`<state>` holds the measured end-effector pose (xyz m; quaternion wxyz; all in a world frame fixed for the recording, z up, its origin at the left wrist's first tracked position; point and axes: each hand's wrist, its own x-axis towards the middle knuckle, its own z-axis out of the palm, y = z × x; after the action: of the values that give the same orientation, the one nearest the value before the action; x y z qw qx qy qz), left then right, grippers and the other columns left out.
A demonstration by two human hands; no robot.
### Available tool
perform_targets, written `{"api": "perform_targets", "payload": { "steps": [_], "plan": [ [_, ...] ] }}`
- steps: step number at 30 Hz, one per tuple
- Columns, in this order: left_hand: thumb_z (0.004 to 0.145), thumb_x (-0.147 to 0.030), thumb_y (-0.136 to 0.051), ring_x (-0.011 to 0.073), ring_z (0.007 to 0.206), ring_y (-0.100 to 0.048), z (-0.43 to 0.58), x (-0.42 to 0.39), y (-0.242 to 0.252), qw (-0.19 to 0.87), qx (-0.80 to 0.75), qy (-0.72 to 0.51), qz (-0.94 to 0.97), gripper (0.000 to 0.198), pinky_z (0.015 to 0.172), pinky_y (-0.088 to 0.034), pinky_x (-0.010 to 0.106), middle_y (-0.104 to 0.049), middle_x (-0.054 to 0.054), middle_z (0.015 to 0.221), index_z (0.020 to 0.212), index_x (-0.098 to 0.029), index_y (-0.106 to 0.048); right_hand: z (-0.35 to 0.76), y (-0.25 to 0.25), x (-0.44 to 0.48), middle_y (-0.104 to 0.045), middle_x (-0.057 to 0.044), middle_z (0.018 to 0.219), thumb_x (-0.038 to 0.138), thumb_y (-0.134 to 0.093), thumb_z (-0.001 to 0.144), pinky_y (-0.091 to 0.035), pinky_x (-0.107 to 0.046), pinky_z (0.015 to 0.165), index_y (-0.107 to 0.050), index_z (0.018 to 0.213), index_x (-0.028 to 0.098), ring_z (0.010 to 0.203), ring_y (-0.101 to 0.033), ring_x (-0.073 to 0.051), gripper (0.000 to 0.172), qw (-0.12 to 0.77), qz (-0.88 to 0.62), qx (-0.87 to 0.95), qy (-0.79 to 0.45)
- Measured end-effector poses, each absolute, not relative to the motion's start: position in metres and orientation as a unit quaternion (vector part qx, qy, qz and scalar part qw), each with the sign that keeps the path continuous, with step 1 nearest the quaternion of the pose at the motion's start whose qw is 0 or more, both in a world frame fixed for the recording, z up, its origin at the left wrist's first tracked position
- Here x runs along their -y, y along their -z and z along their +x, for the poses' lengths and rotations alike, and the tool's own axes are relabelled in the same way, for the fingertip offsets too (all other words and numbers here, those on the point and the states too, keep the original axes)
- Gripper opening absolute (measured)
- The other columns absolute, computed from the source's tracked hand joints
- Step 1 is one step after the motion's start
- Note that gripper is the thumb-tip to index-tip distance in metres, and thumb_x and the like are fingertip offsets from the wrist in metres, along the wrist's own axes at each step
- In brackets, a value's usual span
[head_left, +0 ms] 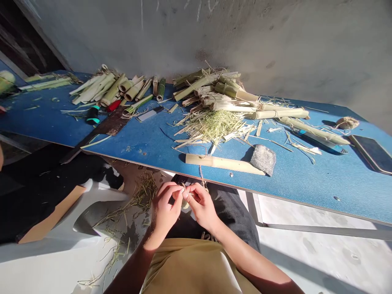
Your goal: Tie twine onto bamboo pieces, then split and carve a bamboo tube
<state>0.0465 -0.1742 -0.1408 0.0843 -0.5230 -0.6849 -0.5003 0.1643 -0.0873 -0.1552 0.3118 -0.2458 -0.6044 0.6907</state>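
Observation:
My left hand (164, 208) and my right hand (202, 206) are together over my lap, below the front edge of the blue table (147, 143). Both pinch a thin strand of twine (201, 173) that runs up towards the table edge, and a small pale piece shows between the fingers. Just above my hands, a split bamboo piece (220, 162) lies along the table's front edge next to a grey sanding block (263, 159).
Piles of cut bamboo (214, 87) and shavings (211, 124) cover the table's far side. A large knife (101, 130), a phone (372, 152), a twine ball (347, 122) and a blue-handled tool (321, 141) lie on it. A white chair (92, 220) stands at left.

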Motion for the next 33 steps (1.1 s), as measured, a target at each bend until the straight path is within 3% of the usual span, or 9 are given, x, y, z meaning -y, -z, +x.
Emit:
{"api": "perform_targets", "payload": {
  "steps": [7, 12, 18, 26, 33],
  "plan": [
    [0.098, -0.013, -0.069, 0.0202, 0.092, -0.069, 0.046, 0.18, 0.143, 0.154, 0.708, 0.433, -0.536, 0.01, 0.087, -0.055, 0.033, -0.075, 0.005, 0.098, 0.102, -0.022, -0.07, 0.162, 0.155, 0.079, -0.05, 0.001, 0.077, 0.066, -0.077, 0.086, -0.034, -0.028, 0.064, -0.072, 0.08, 0.021, 0.068, -0.039, -0.014, 0.046, 0.302, -0.244, 0.551, -0.739],
    [0.097, -0.011, -0.069, 0.0184, 0.092, -0.069, 0.052, 0.187, 0.137, 0.138, 0.701, 0.428, -0.553, 0.016, 0.086, -0.055, 0.029, -0.074, 0.005, 0.101, 0.107, -0.022, -0.072, 0.16, 0.154, 0.079, -0.048, 0.003, 0.072, 0.074, -0.075, 0.082, -0.028, -0.026, 0.055, -0.062, 0.079, 0.022, 0.058, -0.028, -0.011, 0.054, 0.272, -0.246, 0.504, -0.782],
    [0.097, -0.015, -0.068, 0.0148, 0.081, -0.065, 0.05, 0.186, 0.133, 0.093, 0.687, 0.416, -0.588, 0.014, 0.073, -0.052, 0.025, -0.069, 0.004, 0.096, 0.101, -0.024, -0.077, 0.161, 0.154, 0.079, -0.052, 0.002, 0.075, 0.074, -0.078, 0.079, -0.038, -0.025, 0.059, -0.057, 0.08, 0.023, 0.063, -0.04, -0.012, 0.056, 0.276, -0.265, 0.485, -0.786],
    [0.102, -0.017, -0.058, 0.0172, 0.083, -0.07, 0.052, 0.179, 0.139, 0.089, 0.707, 0.388, -0.584, 0.024, 0.075, -0.056, 0.026, -0.071, 0.007, 0.096, 0.115, -0.025, -0.077, 0.166, 0.156, 0.068, -0.054, 0.0, 0.078, 0.07, -0.073, 0.085, -0.042, -0.027, 0.062, -0.06, 0.084, 0.023, 0.065, -0.045, -0.014, 0.049, 0.284, -0.27, 0.523, -0.757],
    [0.102, -0.012, -0.058, 0.0212, 0.102, -0.074, 0.065, 0.185, 0.157, 0.074, 0.725, 0.41, -0.548, 0.034, 0.09, -0.06, 0.032, -0.075, 0.01, 0.117, 0.131, -0.026, -0.069, 0.164, 0.165, 0.068, -0.055, -0.002, 0.078, 0.066, -0.067, 0.09, -0.045, -0.031, 0.07, -0.058, 0.079, 0.023, 0.072, -0.049, -0.018, 0.045, 0.307, -0.259, 0.583, -0.706]
  ]
}}
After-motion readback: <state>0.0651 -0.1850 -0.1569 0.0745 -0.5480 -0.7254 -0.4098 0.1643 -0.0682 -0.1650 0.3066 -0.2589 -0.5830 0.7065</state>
